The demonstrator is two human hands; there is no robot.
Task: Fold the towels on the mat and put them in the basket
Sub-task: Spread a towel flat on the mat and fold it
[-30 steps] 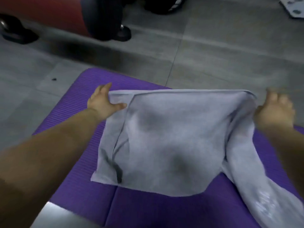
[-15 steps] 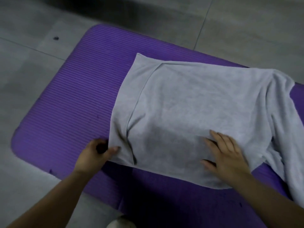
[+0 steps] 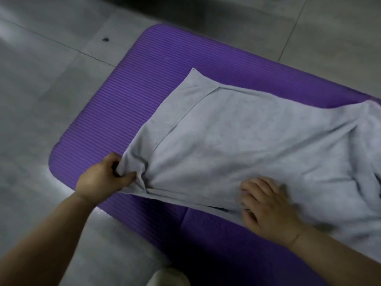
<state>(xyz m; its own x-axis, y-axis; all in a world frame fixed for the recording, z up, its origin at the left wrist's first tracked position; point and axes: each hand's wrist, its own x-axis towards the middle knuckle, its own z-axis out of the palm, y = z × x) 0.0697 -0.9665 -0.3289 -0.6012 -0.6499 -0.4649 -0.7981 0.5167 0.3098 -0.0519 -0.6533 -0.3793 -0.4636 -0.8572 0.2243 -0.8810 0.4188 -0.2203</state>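
Observation:
A pale grey towel [image 3: 257, 141] lies folded over on the purple ribbed mat [image 3: 127, 104], its upper layer set back from the left edge. My left hand [image 3: 105, 178] pinches the towel's near left corner, bunching the cloth there. My right hand [image 3: 270, 207] lies flat on the towel's near edge with fingers spread, pressing it down. The towel's right part runs out of view, rumpled. No basket is in view.
The mat lies on a grey tiled floor [image 3: 41, 100], its rounded left end close to my left hand. A small dark speck [image 3: 105, 39] sits on the floor beyond the mat. A pale shoe tip [image 3: 167, 277] shows at the bottom edge.
The towel came down from mid-air onto the mat. My left hand took hold of the near left corner and pulls it leftward; my right hand stays pressed on the near edge.

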